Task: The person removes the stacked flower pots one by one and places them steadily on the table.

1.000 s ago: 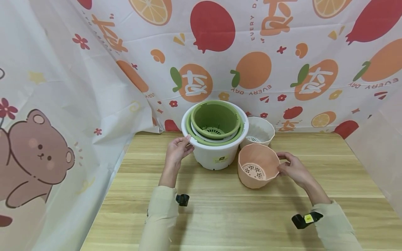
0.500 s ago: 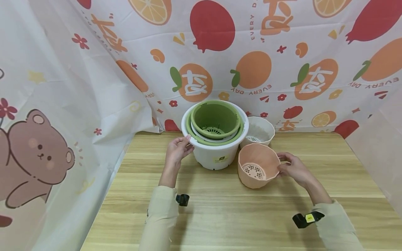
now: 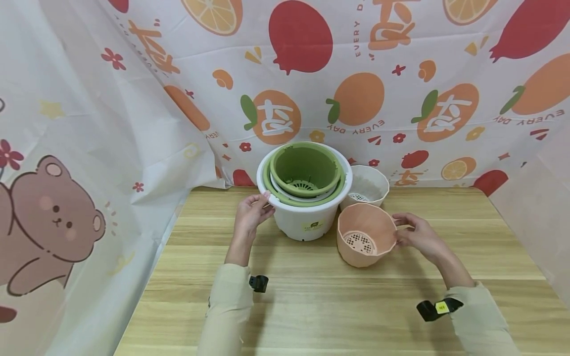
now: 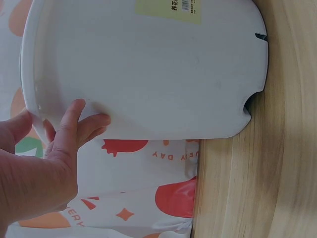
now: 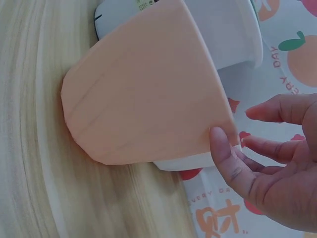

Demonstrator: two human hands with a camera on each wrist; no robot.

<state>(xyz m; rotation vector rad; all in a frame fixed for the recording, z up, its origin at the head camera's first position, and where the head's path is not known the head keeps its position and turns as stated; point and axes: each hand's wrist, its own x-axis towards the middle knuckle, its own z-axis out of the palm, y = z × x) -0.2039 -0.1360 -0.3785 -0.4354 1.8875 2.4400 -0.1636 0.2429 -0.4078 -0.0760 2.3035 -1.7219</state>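
Observation:
A large white flower pot (image 3: 297, 223) stands near the back with green and white pots nested inside, a green pot (image 3: 307, 170) innermost. My left hand (image 3: 250, 215) pinches its rim at the left, thumb on top and fingers under the lip; the left wrist view shows these fingers (image 4: 69, 130) against the outer wall. To the right stands a peach flower pot (image 3: 362, 254) with a perforated base. My right hand (image 3: 418, 237) is at its right rim, fingers loosely spread. In the right wrist view the thumb (image 5: 221, 141) lies at the pot's edge, the index finger apart from it.
A smaller white pot (image 3: 368, 183) sits behind the peach pot, beside the big stack. All stand on a wooden table (image 3: 320, 306). A fruit-printed sheet (image 3: 401, 74) hangs behind the table, and a bear-printed sheet (image 3: 133, 123) hangs at the left.
My right hand has shifted slightly right, its fingers a little looser at the peach pot's rim. The pots and my left hand have stayed in place.

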